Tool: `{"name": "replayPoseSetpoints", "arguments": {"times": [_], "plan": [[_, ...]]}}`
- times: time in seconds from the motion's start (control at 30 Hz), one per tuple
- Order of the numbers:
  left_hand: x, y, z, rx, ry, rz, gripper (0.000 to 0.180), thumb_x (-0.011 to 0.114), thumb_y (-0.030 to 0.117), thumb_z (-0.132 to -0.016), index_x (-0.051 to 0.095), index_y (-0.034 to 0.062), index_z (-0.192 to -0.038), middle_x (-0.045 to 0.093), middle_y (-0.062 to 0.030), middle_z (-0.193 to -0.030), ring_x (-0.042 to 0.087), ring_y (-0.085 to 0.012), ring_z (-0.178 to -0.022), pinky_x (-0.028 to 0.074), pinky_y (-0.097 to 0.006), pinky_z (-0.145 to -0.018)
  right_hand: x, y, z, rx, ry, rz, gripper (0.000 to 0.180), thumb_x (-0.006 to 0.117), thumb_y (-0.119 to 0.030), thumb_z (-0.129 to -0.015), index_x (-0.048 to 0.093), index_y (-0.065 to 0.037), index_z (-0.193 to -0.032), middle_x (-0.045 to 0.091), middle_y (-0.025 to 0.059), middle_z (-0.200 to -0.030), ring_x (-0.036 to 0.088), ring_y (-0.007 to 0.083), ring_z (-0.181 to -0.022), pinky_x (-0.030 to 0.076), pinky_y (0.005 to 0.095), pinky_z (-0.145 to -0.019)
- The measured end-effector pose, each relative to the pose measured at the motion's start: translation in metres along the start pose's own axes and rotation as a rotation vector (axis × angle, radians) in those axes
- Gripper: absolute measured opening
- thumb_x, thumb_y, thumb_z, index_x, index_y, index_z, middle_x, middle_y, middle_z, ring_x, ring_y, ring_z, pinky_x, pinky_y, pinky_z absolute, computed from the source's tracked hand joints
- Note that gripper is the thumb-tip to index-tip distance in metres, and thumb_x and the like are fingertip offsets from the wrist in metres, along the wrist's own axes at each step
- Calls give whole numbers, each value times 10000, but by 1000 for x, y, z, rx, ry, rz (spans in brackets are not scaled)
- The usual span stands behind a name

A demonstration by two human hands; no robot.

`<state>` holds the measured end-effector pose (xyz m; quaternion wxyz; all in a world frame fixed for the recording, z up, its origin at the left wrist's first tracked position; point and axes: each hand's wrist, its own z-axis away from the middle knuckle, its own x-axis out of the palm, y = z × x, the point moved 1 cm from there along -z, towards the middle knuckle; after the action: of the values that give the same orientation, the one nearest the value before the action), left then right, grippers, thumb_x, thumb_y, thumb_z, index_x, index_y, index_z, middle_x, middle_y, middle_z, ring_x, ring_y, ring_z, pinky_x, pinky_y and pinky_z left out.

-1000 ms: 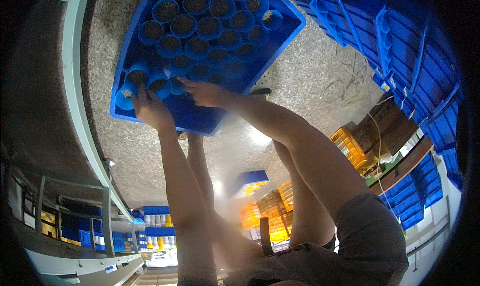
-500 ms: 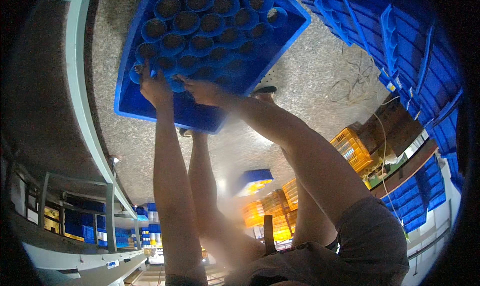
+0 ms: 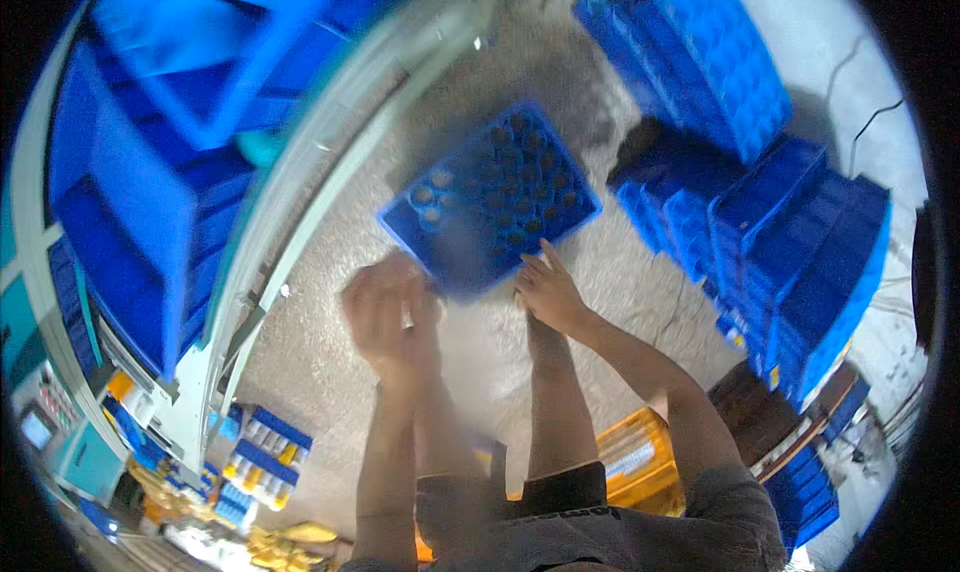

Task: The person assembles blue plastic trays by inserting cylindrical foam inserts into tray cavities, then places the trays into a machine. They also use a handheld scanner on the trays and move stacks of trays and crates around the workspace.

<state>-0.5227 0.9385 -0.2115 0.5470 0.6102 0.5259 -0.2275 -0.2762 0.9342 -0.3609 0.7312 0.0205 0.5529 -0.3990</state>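
A rectangular blue tray lies below me, angled on the speckled floor. Several round blue cups stand close together in it, most of them dark inside; a few at the tray's left look paler. My left hand is just outside the tray's near left edge, smeared by motion, so its fingers and anything in them cannot be made out. Near the tray's front right rim is my right hand. Its fingers are apart with nothing seen in them, and whether they touch the rim is unclear.
A pale workbench frame curves along the left, with blue bins on it. Stacked blue trays rise at the right. An orange crate stands beside my right leg. Blue-and-white boxes sit at lower left.
The view has shifted, and the tray appears farther away and turned. Both hands have come away from the cups to near the tray's near edges; the right hand's fingers are now spread.
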Motion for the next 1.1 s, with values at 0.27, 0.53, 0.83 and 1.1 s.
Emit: {"name": "replayPoseSetpoints", "arguments": {"times": [0.27, 0.53, 0.83, 1.1], "plan": [[-60, -12, -303, 257, 485, -170, 440, 738, 167, -791, 609, 13, -1183, 627, -108, -1211, 556, -318, -1052, 457, -433, -896, -294, -18, -22, 31, 648, -127, 118, 703, -67, -828, 681, -109, -936, 683, 69, -1011, 637, 278, -1048, 345, 547, -1096], [-4, -12, -402, 63, 122, -150, 137, 673, 227, -762, 763, 142, -704, 716, -76, -738, 593, -264, -904, 385, -428, -778, -537, -39, -212, -123, 994, 232, 99, 660, -145, -910, 706, -74, -963, 710, 107, -1019, 660, 304, -1025, 461, 438, -979], [-125, 17, -327, 285, 177, 205, 141, 643, 58, -657, 706, -51, -720, 676, -214, -880, 578, -307, -902, 432, -397, -699, -598, -47, -429, -737, 488, 693, 315, 758, -308, -701, 685, -70, -894, 676, 137, -941, 637, 334, -1024, 375, 507, -1076], [-210, 11, -173, 360, -190, 487, 118, 644, 141, -683, 613, 27, -690, 539, -91, -712, 499, -233, -825, 345, -345, -625, -580, -34, -492, -351, 2, 936, 179, 765, -244, -550, 688, -122, -656, 677, 106, -792, 649, 319, -941, 423, 477, -1038]]}}
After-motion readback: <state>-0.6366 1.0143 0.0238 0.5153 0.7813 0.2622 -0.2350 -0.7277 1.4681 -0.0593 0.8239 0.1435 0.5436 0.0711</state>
